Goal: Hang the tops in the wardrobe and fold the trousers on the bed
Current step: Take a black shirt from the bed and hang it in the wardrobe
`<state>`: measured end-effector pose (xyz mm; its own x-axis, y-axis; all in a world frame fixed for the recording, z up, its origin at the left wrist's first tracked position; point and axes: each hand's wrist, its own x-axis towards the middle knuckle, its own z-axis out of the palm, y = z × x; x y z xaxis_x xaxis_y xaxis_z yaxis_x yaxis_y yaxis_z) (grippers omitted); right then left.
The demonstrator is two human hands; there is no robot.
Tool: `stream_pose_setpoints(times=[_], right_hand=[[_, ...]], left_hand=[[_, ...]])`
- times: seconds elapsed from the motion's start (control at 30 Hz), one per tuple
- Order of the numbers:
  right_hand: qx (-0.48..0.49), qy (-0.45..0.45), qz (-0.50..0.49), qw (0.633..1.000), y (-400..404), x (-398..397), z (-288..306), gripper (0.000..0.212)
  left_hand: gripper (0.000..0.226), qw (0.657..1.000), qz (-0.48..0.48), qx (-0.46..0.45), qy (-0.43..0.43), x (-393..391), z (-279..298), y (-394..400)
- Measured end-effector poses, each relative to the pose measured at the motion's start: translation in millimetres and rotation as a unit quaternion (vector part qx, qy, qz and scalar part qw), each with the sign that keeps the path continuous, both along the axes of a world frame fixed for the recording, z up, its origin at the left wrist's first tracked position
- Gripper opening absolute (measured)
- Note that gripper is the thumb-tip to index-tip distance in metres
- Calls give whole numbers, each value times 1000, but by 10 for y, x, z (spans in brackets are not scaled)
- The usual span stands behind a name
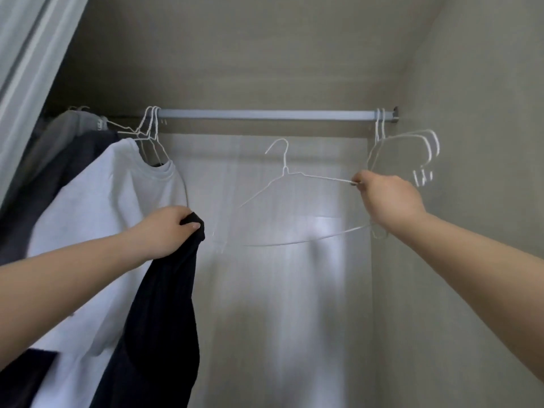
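My right hand [388, 198] is stretched into the wardrobe, fingers curled tight and pinching the upper wire of a white wire hanger [284, 172] near its right shoulder. That hanger is off the rail [265, 114], its hook pointing up and free below the bar, its lower curve blurred and running under my wrist. Just behind my knuckles, two or three more empty white hangers [424, 148] hang at the right end of the rail.

My left hand [167, 231] is closed on a black garment [170, 304], thumb on top and fingers wrapped round a bunched edge of the cloth; the rest of it drops straight down from my fist. I cannot tell from here which kind of top it is.

Beside that hand, touching the back of it, a white T-shirt [97, 207] hangs on a wire hanger at the left of the rail, with spare hangers [151, 125] hooked over it. Farther left hang a dark navy garment [59, 178] and a grey one [63, 125].
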<state>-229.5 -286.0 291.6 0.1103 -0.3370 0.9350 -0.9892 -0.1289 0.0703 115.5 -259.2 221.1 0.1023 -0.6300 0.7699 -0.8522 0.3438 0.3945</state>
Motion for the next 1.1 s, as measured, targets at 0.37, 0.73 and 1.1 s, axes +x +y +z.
stream_pose_setpoints(times=[0.37,0.73,1.1], right_hand=[[28,-25,178,983,-278,371,-1100,28],[68,-64,263,960,-110,602,-1746,28],[36,-16,229,973,160,337,-1640,39]], left_hand=[[18,985,69,119,-99,488,-661,-35],[19,931,61,295,207,765,-1257,50],[29,856,-111,217,457,852,-1531,-124]])
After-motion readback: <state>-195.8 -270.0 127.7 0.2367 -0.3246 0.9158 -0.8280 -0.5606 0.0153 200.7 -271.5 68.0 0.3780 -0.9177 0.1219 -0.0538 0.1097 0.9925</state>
